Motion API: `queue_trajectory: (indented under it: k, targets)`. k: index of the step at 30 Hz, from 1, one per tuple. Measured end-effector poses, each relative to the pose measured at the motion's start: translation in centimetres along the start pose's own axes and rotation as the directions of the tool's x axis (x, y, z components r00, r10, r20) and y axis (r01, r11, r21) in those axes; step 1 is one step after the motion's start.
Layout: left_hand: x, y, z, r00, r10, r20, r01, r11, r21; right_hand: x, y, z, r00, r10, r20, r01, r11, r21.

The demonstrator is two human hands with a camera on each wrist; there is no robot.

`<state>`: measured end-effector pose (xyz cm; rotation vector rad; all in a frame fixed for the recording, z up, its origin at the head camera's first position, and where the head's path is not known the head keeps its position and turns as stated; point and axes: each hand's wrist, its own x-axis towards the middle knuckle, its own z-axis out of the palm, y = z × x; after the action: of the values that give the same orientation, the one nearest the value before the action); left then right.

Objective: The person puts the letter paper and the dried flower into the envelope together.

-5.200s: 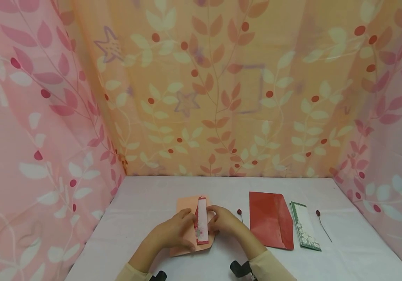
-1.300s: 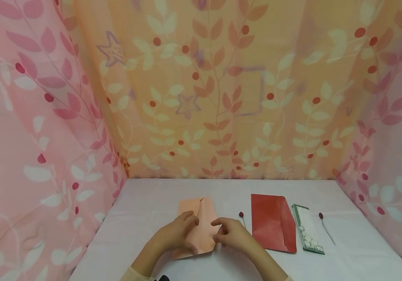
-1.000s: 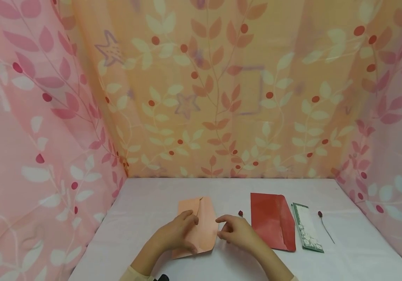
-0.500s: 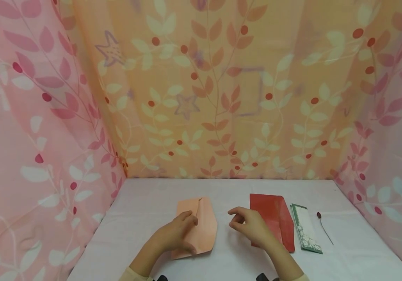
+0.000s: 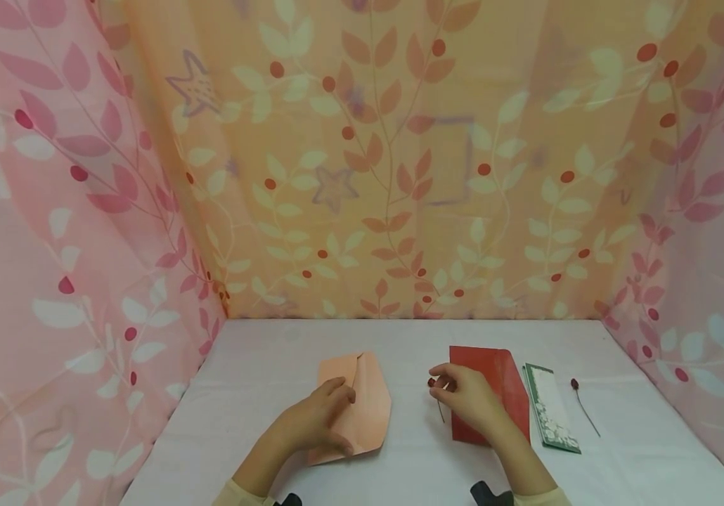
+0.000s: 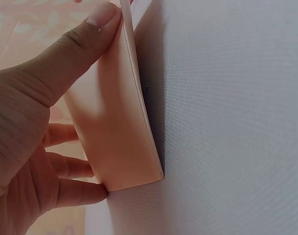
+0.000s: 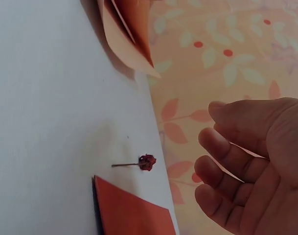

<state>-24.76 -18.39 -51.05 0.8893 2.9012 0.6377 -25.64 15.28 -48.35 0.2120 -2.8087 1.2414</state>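
Note:
My left hand (image 5: 314, 422) holds a peach envelope (image 5: 371, 414) on the left of the table. In the left wrist view, its thumb lies at one edge of the envelope (image 6: 124, 147) and the fingertips at the opposite edge. The flap side faces right; the inside is hidden. My right hand (image 5: 469, 397) hovers over a small dried rose (image 5: 441, 411) on a thin stem, its fingers loosely bent. From the right wrist view, the dried rose (image 7: 147, 162) lies apart from the right hand (image 7: 251, 161), which holds nothing.
A red envelope (image 5: 479, 358) lies partly behind the right hand and forearm. Right of it are a green-edged floral card (image 5: 552, 407) and a second dried rose (image 5: 575, 385) with a curved stem. Patterned curtains (image 5: 362, 176) stand around the white table (image 5: 261, 351).
The pink floral card seen on the peach envelope earliest is out of sight. My right hand has left the envelope and moved right, over the dried rose. The left hand stays.

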Motion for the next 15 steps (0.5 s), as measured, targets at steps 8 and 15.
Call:
queue_trajectory:
  k: [8,15]
  targets:
    - [0.1,0.0,-0.1,1.000,0.004,0.015,-0.004,1.000,-0.008,0.4,1.6,0.5,0.998,0.056,-0.032,-0.058,0.996,-0.061]
    - [0.2,-0.1,0.0,1.000,0.013,0.021,-0.013,1.000,-0.005,0.5,2.6,0.9,0.993,0.089,-0.078,-0.098,0.988,-0.121]
